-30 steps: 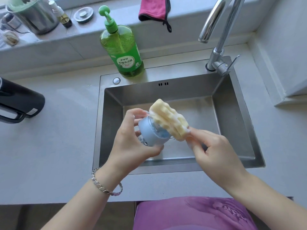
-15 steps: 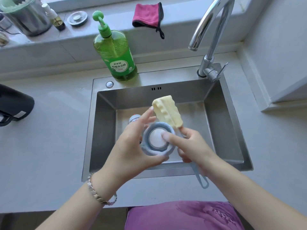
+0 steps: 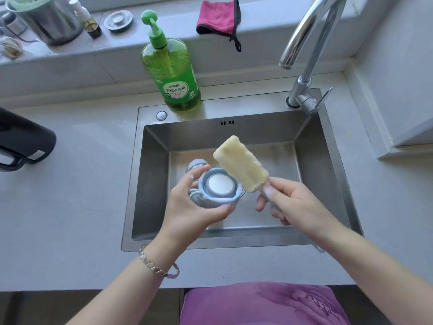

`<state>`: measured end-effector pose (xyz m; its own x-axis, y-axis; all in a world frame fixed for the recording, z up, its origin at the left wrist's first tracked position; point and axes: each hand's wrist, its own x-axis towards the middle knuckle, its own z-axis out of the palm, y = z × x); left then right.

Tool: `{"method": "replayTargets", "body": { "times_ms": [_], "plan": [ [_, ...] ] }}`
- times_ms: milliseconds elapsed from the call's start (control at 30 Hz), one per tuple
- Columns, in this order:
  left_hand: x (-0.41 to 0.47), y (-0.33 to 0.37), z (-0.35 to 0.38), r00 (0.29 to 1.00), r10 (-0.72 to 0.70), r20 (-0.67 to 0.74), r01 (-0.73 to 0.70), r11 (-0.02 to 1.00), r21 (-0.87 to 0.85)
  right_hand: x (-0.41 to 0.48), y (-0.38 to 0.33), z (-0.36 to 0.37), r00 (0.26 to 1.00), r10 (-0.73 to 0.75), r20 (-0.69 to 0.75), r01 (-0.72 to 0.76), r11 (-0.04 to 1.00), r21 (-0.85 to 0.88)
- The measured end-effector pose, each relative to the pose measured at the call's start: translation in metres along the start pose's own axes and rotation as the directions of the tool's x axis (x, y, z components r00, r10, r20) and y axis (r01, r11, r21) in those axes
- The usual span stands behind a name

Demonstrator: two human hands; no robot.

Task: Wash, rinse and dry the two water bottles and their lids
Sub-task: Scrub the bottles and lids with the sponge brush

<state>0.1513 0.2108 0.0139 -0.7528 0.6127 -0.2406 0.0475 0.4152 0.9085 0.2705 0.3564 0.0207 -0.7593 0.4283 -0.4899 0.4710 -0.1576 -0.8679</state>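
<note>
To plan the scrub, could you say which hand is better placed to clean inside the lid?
The right hand: it grips the sponge brush beside the lid, which the left hand holds.

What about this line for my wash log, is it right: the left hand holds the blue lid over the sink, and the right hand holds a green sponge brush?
Not quite. The head view shows the sponge brush in the right hand is pale yellow, not green; the rest stands.
</note>
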Motion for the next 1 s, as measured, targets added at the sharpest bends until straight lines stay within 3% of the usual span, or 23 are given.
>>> {"method": "replayTargets", "body": {
  "times_ms": [67, 133, 233, 300, 367, 467, 533, 667, 767, 833, 900, 1000],
  "plan": [
    [0.002, 0.0, 0.0, 0.999, -0.005, -0.037, 0.005, 1.0, -0.005, -0.003, -0.004, -0.004, 0.996, -0.088, -0.027, 0.081, 0.979, -0.189],
    [0.004, -0.003, -0.004, 0.997, 0.025, -0.068, -0.023, 1.0, 0.019, -0.007, -0.003, -0.012, 0.976, -0.217, -0.031, 0.178, 0.867, -0.466],
    [0.007, -0.006, -0.012, 0.994, 0.085, -0.064, -0.079, 0.992, 0.096, -0.02, -0.005, -0.017, 0.866, -0.498, 0.032, 0.318, 0.5, -0.806],
    [0.007, -0.005, -0.013, 0.995, 0.094, -0.041, -0.089, 0.989, 0.119, -0.026, -0.006, -0.008, 0.796, -0.59, 0.135, 0.406, 0.356, -0.841],
    [0.007, -0.003, -0.012, 0.993, 0.114, -0.028, -0.11, 0.986, 0.121, -0.021, -0.008, -0.002, 0.758, -0.637, 0.14, 0.449, 0.354, -0.82],
    [0.009, 0.0, -0.017, 0.988, 0.155, -0.011, -0.152, 0.98, 0.124, -0.004, -0.006, -0.007, 0.733, -0.68, 0.023, 0.4, 0.403, -0.823],
    [0.009, 0.001, -0.022, 0.987, 0.161, 0.0, -0.16, 0.977, 0.138, -0.003, -0.001, -0.01, 0.743, -0.669, -0.009, 0.373, 0.425, -0.825],
    [0.007, 0.001, -0.018, 0.995, 0.101, -0.016, -0.1, 0.992, 0.075, -0.021, 0.0, 0.006, 0.757, -0.643, 0.113, 0.471, 0.418, -0.776],
    [0.0, 0.002, -0.012, 0.988, 0.152, 0.029, -0.154, 0.981, 0.118, -0.01, 0.004, 0.0, 0.766, -0.643, 0.005, 0.381, 0.448, -0.809],
    [0.002, -0.001, -0.016, 0.987, 0.161, -0.026, -0.156, 0.978, 0.138, -0.01, 0.009, -0.006, 0.787, -0.616, -0.035, 0.348, 0.49, -0.8],
    [0.006, -0.006, -0.021, 0.989, 0.138, -0.059, -0.129, 0.982, 0.14, -0.018, 0.013, -0.001, 0.804, -0.595, 0.01, 0.402, 0.529, -0.747],
    [0.003, -0.004, -0.014, 0.99, 0.14, 0.002, -0.139, 0.978, 0.157, -0.02, 0.009, 0.007, 0.805, -0.592, 0.046, 0.458, 0.569, -0.683]
  ]
}}
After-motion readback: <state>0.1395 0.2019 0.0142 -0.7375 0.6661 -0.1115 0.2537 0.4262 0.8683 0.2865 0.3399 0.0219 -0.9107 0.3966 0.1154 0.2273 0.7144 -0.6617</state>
